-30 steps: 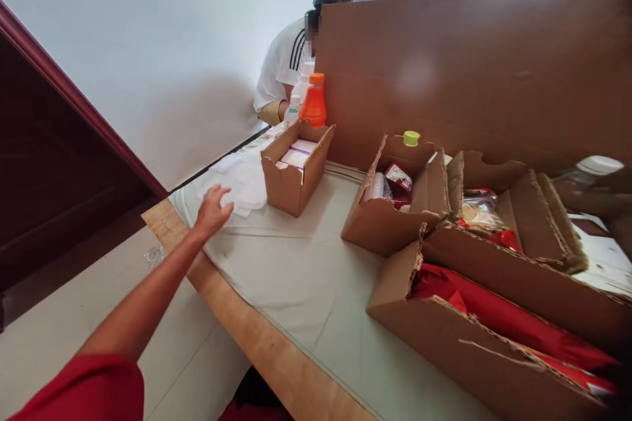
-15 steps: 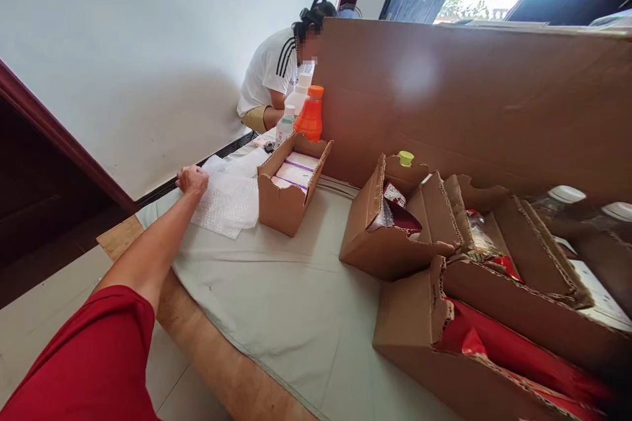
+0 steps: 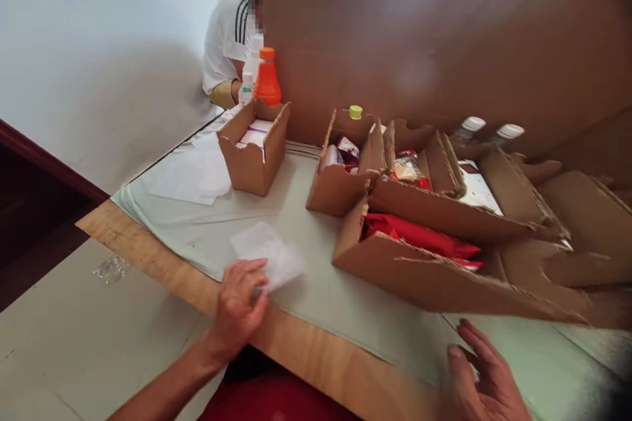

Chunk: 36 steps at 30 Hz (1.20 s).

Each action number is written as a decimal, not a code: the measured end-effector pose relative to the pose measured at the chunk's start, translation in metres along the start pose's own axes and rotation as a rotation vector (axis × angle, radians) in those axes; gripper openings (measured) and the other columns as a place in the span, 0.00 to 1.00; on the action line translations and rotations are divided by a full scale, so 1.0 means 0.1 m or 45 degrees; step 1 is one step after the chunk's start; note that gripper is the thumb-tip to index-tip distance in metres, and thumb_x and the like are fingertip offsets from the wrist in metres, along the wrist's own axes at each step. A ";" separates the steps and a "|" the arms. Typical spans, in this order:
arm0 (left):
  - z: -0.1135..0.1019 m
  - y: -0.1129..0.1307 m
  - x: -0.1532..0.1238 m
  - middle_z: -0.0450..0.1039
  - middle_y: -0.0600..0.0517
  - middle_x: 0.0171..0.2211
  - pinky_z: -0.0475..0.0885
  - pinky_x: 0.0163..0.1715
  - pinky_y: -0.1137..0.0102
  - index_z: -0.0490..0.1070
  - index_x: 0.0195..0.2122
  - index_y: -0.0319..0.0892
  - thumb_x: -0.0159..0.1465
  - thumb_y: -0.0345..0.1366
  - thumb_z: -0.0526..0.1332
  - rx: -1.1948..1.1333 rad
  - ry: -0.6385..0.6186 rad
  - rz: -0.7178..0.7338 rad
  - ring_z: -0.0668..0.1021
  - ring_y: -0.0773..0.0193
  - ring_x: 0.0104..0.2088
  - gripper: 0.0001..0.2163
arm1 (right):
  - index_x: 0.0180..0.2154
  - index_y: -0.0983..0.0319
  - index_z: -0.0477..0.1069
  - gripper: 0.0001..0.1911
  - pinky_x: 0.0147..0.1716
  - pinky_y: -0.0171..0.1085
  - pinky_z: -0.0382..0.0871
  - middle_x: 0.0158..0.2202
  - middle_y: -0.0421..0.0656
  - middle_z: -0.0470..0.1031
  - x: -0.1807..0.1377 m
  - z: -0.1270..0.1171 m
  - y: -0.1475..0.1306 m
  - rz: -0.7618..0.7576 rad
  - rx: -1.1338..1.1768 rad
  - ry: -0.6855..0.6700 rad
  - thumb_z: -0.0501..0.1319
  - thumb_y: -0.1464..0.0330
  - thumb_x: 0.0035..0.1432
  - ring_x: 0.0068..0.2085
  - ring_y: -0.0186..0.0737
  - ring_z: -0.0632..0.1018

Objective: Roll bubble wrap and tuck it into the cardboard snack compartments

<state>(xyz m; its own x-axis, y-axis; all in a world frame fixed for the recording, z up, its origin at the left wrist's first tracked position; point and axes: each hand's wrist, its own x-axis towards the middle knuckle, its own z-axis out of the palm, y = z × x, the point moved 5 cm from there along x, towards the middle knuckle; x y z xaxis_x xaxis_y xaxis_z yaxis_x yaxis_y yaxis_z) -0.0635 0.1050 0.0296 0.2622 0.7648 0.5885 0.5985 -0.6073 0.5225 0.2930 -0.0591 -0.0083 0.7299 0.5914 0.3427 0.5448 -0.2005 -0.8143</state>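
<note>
My left hand (image 3: 241, 302) is at the front edge of the cloth-covered board, its fingers closed on a small translucent sheet of bubble wrap (image 3: 266, 250). The sheet looks slightly blurred and lies over the pale cloth (image 3: 296, 302). My right hand (image 3: 486, 375) is at the lower right, fingers apart and holding nothing, just in front of the cardboard trays. More bubble wrap (image 3: 190, 174) lies flat at the left, beside a cardboard box (image 3: 247, 168) of white and purple packs.
Cardboard trays (image 3: 444, 283) with red packets (image 3: 419, 237) and other packets fill the right side. An orange bottle (image 3: 267, 79) and clear bottles stand at the back, before a tall cardboard panel (image 3: 419, 39). A person in a white shirt (image 3: 224, 33) crouches behind. Crumpled clear plastic (image 3: 111, 268) lies on the floor.
My left hand has come back from the far-left pile to the near edge, bringing a bubble wrap sheet. My right hand has entered view. The camera has turned right and downward.
</note>
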 end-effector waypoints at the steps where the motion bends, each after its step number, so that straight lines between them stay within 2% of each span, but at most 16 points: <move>1: 0.18 0.22 -0.10 0.80 0.46 0.47 0.73 0.51 0.54 0.70 0.39 0.48 0.62 0.26 0.58 -0.042 -0.067 -0.020 0.80 0.53 0.47 0.09 | 0.53 0.61 0.74 0.19 0.56 0.55 0.68 0.59 0.54 0.74 -0.05 0.01 -0.10 -0.027 -0.016 -0.018 0.61 0.61 0.64 0.56 0.55 0.76; 4: 0.59 0.83 -0.29 0.76 0.40 0.54 0.74 0.49 0.52 0.71 0.49 0.45 0.62 0.32 0.63 -0.252 -0.328 0.043 0.79 0.48 0.50 0.14 | 0.47 0.61 0.76 0.14 0.57 0.55 0.68 0.56 0.53 0.77 -0.20 0.03 -0.33 -0.166 0.020 -0.133 0.61 0.62 0.63 0.57 0.54 0.77; 6: 0.66 1.15 -0.36 0.72 0.37 0.59 0.74 0.52 0.51 0.69 0.56 0.43 0.60 0.37 0.67 -0.433 -0.498 0.246 0.77 0.46 0.53 0.22 | 0.48 0.60 0.76 0.13 0.57 0.54 0.69 0.56 0.52 0.77 -0.26 -0.02 -0.39 -0.222 0.050 -0.154 0.61 0.64 0.64 0.57 0.52 0.77; 8: 0.61 1.26 -0.35 0.70 0.37 0.60 0.72 0.56 0.51 0.68 0.57 0.43 0.61 0.36 0.66 -0.521 -0.570 0.402 0.75 0.46 0.57 0.22 | 0.51 0.59 0.75 0.13 0.56 0.53 0.71 0.56 0.52 0.77 -0.29 -0.10 -0.44 -0.260 0.035 -0.130 0.61 0.67 0.65 0.57 0.50 0.78; 10: 0.56 1.13 -0.28 0.71 0.39 0.60 0.71 0.57 0.53 0.70 0.55 0.44 0.64 0.31 0.62 -0.461 -0.537 0.377 0.74 0.48 0.58 0.17 | 0.52 0.58 0.74 0.13 0.54 0.51 0.72 0.55 0.50 0.78 -0.30 -0.12 -0.58 -0.367 -0.012 -0.161 0.59 0.70 0.66 0.55 0.49 0.78; 12: 0.57 0.88 -0.17 0.72 0.41 0.58 0.71 0.56 0.54 0.72 0.53 0.45 0.66 0.27 0.58 -0.315 -0.477 0.253 0.74 0.49 0.57 0.15 | 0.51 0.56 0.74 0.14 0.53 0.49 0.72 0.53 0.48 0.79 -0.32 -0.02 -0.82 -0.537 -0.058 -0.268 0.59 0.73 0.66 0.54 0.47 0.78; 15: 0.69 0.59 -0.07 0.75 0.42 0.54 0.73 0.53 0.52 0.76 0.49 0.45 0.66 0.27 0.57 -0.110 -0.527 0.167 0.76 0.48 0.54 0.14 | 0.48 0.56 0.74 0.14 0.54 0.50 0.70 0.52 0.46 0.80 -0.38 0.34 -1.21 -0.780 -0.103 -0.535 0.58 0.75 0.65 0.56 0.48 0.77; 17: 0.79 0.51 -0.07 0.76 0.43 0.52 0.73 0.52 0.50 0.77 0.46 0.46 0.64 0.27 0.57 -0.021 -0.632 0.171 0.76 0.47 0.52 0.14 | 0.47 0.57 0.74 0.12 0.56 0.51 0.68 0.51 0.46 0.80 -0.44 0.61 -1.31 -0.865 -0.179 -0.759 0.59 0.74 0.63 0.57 0.49 0.76; 19: 0.84 0.49 -0.09 0.76 0.42 0.51 0.73 0.51 0.50 0.78 0.45 0.45 0.64 0.27 0.58 0.021 -0.702 0.176 0.76 0.47 0.51 0.13 | 0.45 0.57 0.75 0.10 0.57 0.53 0.67 0.49 0.45 0.81 -0.46 0.74 -1.19 -0.866 -0.292 -0.913 0.62 0.73 0.62 0.55 0.50 0.77; 21: 0.84 0.48 -0.10 0.76 0.42 0.53 0.73 0.52 0.50 0.78 0.46 0.45 0.64 0.28 0.58 0.025 -0.728 0.166 0.76 0.47 0.52 0.13 | 0.43 0.58 0.76 0.09 0.55 0.54 0.67 0.50 0.46 0.81 -0.43 0.64 -0.90 -0.798 -0.392 -0.912 0.62 0.73 0.62 0.54 0.51 0.78; 25: 0.80 0.43 -0.08 0.77 0.44 0.52 0.71 0.53 0.51 0.79 0.45 0.46 0.66 0.31 0.58 -0.036 -0.767 0.155 0.76 0.48 0.52 0.11 | 0.41 0.57 0.78 0.09 0.51 0.53 0.68 0.52 0.47 0.81 -0.31 -0.04 -0.30 -0.610 -0.481 -0.648 0.58 0.65 0.68 0.55 0.53 0.78; 27: 0.77 0.37 -0.03 0.77 0.44 0.51 0.71 0.52 0.52 0.79 0.44 0.47 0.67 0.33 0.58 -0.041 -0.723 0.116 0.76 0.48 0.51 0.11 | 0.38 0.57 0.78 0.13 0.49 0.51 0.68 0.50 0.46 0.81 -0.26 -0.34 -0.16 -0.531 -0.504 -0.509 0.57 0.60 0.69 0.53 0.52 0.78; 29: 0.75 0.30 0.04 0.76 0.43 0.50 0.70 0.53 0.51 0.78 0.46 0.46 0.67 0.36 0.58 0.026 -0.630 0.050 0.76 0.46 0.51 0.11 | 0.39 0.57 0.78 0.15 0.49 0.50 0.69 0.50 0.47 0.81 -0.21 -0.45 -0.14 -0.467 -0.539 -0.411 0.56 0.57 0.69 0.53 0.52 0.79; 32: 0.77 0.24 0.11 0.74 0.38 0.52 0.69 0.55 0.46 0.78 0.47 0.42 0.65 0.40 0.60 0.197 -0.558 -0.008 0.73 0.40 0.53 0.13 | 0.46 0.60 0.78 0.19 0.48 0.52 0.70 0.53 0.51 0.79 -0.14 -0.29 -0.16 -0.404 -0.642 -0.376 0.55 0.56 0.69 0.54 0.55 0.77; 36: 0.90 0.29 0.11 0.73 0.35 0.54 0.69 0.56 0.47 0.78 0.38 0.39 0.63 0.36 0.61 0.269 -0.612 0.016 0.72 0.38 0.56 0.08 | 0.52 0.69 0.76 0.23 0.50 0.58 0.69 0.58 0.60 0.74 -0.11 0.20 -0.16 -0.403 -0.768 -0.468 0.55 0.58 0.68 0.58 0.65 0.73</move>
